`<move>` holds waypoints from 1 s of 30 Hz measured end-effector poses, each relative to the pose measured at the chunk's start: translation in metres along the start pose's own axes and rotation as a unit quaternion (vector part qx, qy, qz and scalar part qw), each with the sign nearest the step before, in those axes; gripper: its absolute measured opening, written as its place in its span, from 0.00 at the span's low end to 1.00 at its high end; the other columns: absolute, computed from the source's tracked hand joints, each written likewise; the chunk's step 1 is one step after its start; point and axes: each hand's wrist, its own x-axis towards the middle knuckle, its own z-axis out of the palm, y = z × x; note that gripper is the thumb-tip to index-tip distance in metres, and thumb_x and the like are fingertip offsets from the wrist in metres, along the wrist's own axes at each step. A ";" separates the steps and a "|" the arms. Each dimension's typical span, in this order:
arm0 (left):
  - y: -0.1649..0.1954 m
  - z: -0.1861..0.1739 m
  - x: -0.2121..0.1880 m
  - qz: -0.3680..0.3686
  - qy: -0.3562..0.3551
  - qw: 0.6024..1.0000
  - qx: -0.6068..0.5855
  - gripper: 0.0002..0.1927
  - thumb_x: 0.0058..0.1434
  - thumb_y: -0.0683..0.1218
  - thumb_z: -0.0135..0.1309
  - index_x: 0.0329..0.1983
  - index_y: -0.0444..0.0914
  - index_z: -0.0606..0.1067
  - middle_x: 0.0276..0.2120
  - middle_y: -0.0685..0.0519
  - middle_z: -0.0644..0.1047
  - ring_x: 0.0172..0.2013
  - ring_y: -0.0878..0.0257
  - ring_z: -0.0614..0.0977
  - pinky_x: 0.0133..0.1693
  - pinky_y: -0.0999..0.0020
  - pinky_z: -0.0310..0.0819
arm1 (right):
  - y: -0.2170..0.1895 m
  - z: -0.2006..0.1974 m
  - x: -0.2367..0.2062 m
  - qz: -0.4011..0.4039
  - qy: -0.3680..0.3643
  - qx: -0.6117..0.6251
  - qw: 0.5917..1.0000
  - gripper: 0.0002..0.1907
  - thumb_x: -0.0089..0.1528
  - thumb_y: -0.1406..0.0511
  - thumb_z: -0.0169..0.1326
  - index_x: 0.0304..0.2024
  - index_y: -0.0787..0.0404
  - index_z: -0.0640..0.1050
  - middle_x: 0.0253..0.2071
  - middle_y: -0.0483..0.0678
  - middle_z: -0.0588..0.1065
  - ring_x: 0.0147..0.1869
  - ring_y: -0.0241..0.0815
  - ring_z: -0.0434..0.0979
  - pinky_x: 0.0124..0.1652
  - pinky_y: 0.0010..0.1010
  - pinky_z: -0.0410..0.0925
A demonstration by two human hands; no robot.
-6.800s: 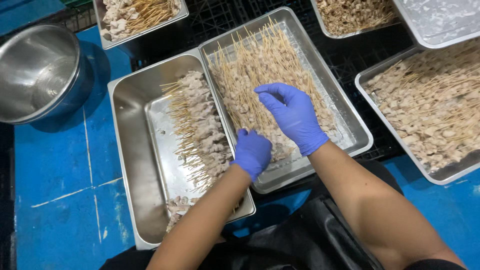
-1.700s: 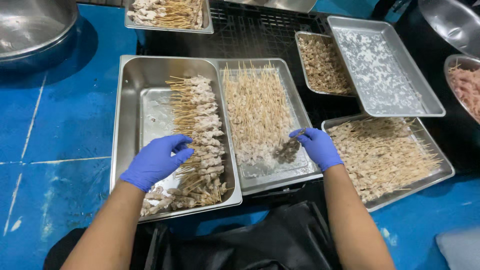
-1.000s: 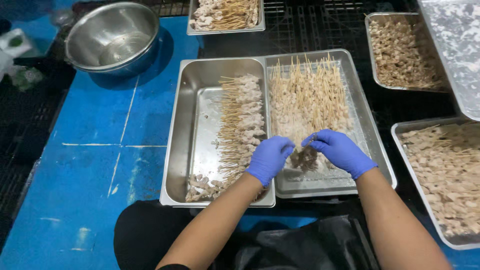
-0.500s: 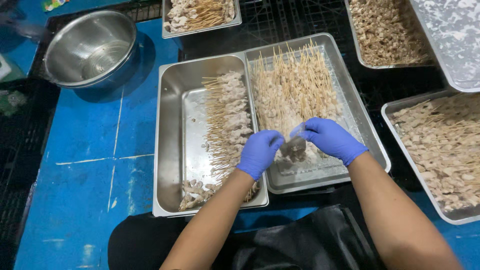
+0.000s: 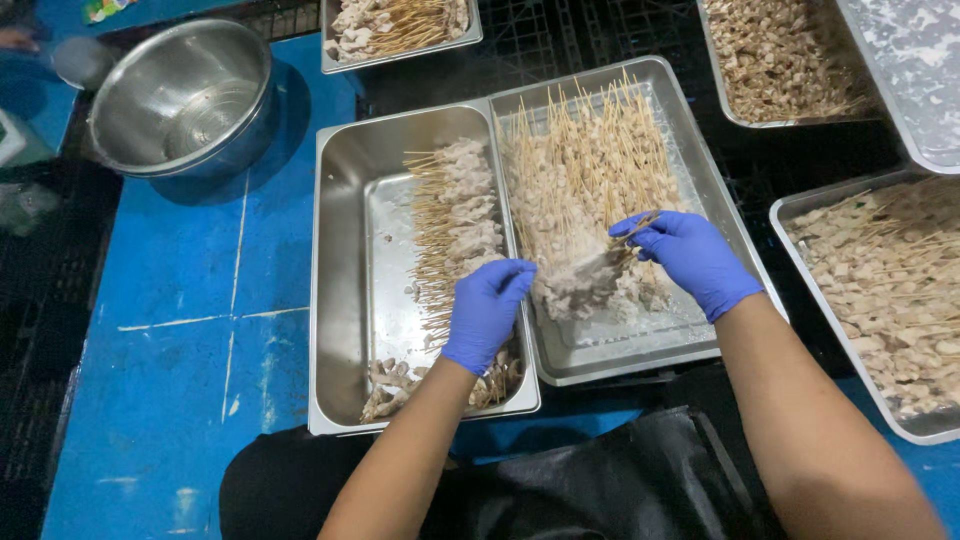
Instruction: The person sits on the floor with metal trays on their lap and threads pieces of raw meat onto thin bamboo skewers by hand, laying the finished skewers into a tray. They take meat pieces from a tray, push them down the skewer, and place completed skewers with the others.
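Hands in thin blue gloves, both over two rectangular stainless steel trays set side by side on a blue painted surface. Left hand (image 5: 487, 312): fingers curled loosely together, tips resting on a pale, lumpy bundle of meat skewers (image 5: 585, 283) at the seam between the trays; whether pinching or only steadying, cannot tell. Right hand (image 5: 690, 257): thumb and forefinger pinched on the thin wooden stick ends of the same bundle, remaining fingers bent. Bundle held just above the near end of the right tray (image 5: 700, 190), over a fanned layer of bare-ended sticks and floury, whitish pieces. Left tray (image 5: 345, 250): smooth, reflective floor, with a column of finished skewers (image 5: 460, 230) stacked crosswise, sticks pointing left. Round, polished metal bowl (image 5: 185, 95) at far left, well apart. Further shallow trays of rough, pale chunks at far top (image 5: 395, 25), top right (image 5: 780, 60) and right edge (image 5: 880, 290). Black apron fabric at bottom.
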 end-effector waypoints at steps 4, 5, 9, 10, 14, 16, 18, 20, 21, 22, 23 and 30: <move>-0.012 -0.011 0.007 -0.043 0.058 0.992 -0.103 0.09 0.65 0.42 0.60 0.46 0.34 0.82 0.36 0.54 0.83 0.37 0.68 0.81 0.42 0.73 0.77 | -0.003 -0.010 -0.005 0.027 0.047 -0.013 0.998 0.13 0.67 0.65 0.52 0.49 0.57 0.85 0.39 0.45 0.80 0.41 0.33 0.74 0.43 0.26 0.68; -0.015 -0.014 0.010 -0.048 0.065 0.986 -0.143 0.08 0.66 0.42 0.59 0.46 0.33 0.82 0.36 0.53 0.83 0.36 0.68 0.82 0.41 0.73 0.77 | -0.003 -0.012 -0.005 0.020 0.055 -0.012 0.998 0.13 0.68 0.65 0.53 0.49 0.57 0.86 0.39 0.46 0.79 0.41 0.33 0.73 0.43 0.26 0.67; -0.027 -0.031 0.026 -0.085 0.112 0.958 -0.250 0.09 0.65 0.41 0.57 0.46 0.32 0.80 0.37 0.51 0.83 0.36 0.65 0.84 0.40 0.72 0.79 | -0.003 -0.014 -0.005 -0.008 0.097 -0.012 0.995 0.12 0.69 0.62 0.53 0.47 0.59 0.85 0.42 0.45 0.82 0.44 0.32 0.76 0.46 0.25 0.68; -0.029 -0.039 0.033 -0.095 0.130 0.951 -0.264 0.09 0.65 0.41 0.57 0.45 0.32 0.80 0.37 0.51 0.83 0.36 0.65 0.85 0.40 0.71 0.81 | -0.003 -0.013 -0.004 -0.016 0.103 -0.046 0.994 0.11 0.68 0.62 0.54 0.47 0.59 0.84 0.41 0.44 0.82 0.44 0.32 0.77 0.47 0.26 0.69; -0.041 -0.079 0.079 -0.092 0.177 0.931 -0.305 0.08 0.65 0.40 0.58 0.45 0.32 0.79 0.37 0.49 0.83 0.35 0.63 0.84 0.40 0.70 0.81 | -0.004 -0.012 -0.004 -0.033 0.108 -0.089 0.990 0.12 0.67 0.64 0.54 0.47 0.60 0.84 0.42 0.44 0.82 0.46 0.33 0.79 0.49 0.27 0.69; -0.048 -0.101 0.108 -0.097 0.182 0.928 -0.310 0.08 0.64 0.40 0.58 0.46 0.33 0.78 0.37 0.49 0.83 0.35 0.63 0.85 0.39 0.71 0.80 | -0.003 -0.009 -0.003 -0.026 0.097 -0.059 0.993 0.12 0.67 0.64 0.53 0.48 0.59 0.84 0.42 0.45 0.82 0.46 0.34 0.78 0.49 0.27 0.69; -0.057 -0.117 0.138 -0.114 0.204 0.928 -0.290 0.09 0.64 0.41 0.58 0.47 0.34 0.78 0.37 0.49 0.82 0.34 0.63 0.84 0.36 0.72 0.77 | -0.005 -0.007 0.001 -0.015 0.085 -0.023 0.996 0.13 0.67 0.65 0.53 0.49 0.58 0.85 0.41 0.47 0.81 0.45 0.35 0.76 0.48 0.28 0.69; -0.067 -0.124 0.162 -0.129 0.224 0.934 -0.246 0.10 0.63 0.42 0.59 0.47 0.34 0.78 0.37 0.50 0.83 0.33 0.63 0.83 0.33 0.73 0.73 | -0.005 -0.005 0.005 -0.004 0.087 -0.041 0.995 0.13 0.67 0.64 0.53 0.49 0.57 0.85 0.40 0.47 0.81 0.44 0.34 0.77 0.48 0.27 0.69; -0.072 -0.124 0.174 -0.133 0.233 0.939 -0.213 0.10 0.63 0.42 0.59 0.46 0.34 0.78 0.37 0.50 0.83 0.32 0.64 0.82 0.32 0.73 0.72 | -0.006 -0.004 0.009 0.001 0.089 -0.051 0.995 0.12 0.67 0.64 0.53 0.49 0.56 0.85 0.40 0.47 0.81 0.44 0.34 0.77 0.47 0.27 0.70; -0.077 -0.123 0.186 -0.138 0.240 0.944 -0.181 0.10 0.62 0.42 0.59 0.46 0.33 0.79 0.36 0.50 0.83 0.31 0.64 0.81 0.30 0.73 0.70 | -0.006 -0.003 0.012 -0.004 0.087 -0.053 0.995 0.12 0.67 0.64 0.53 0.49 0.56 0.85 0.40 0.47 0.82 0.44 0.34 0.78 0.47 0.27 0.70; -0.083 -0.120 0.197 -0.115 0.242 0.947 -0.178 0.10 0.61 0.40 0.59 0.45 0.32 0.79 0.36 0.49 0.83 0.32 0.65 0.82 0.32 0.73 0.72 | -0.007 -0.002 0.015 -0.008 0.085 -0.055 0.995 0.12 0.66 0.64 0.53 0.48 0.55 0.85 0.40 0.47 0.82 0.43 0.35 0.78 0.47 0.28 0.70; -0.113 -0.097 0.257 -0.103 0.257 0.948 -0.160 0.08 0.56 0.36 0.59 0.39 0.29 0.81 0.31 0.49 0.83 0.29 0.65 0.79 0.34 0.72 0.74 | -0.013 -0.001 0.028 -0.012 0.103 -0.100 0.990 0.11 0.66 0.63 0.55 0.47 0.54 0.85 0.39 0.48 0.82 0.42 0.39 0.78 0.47 0.30 0.70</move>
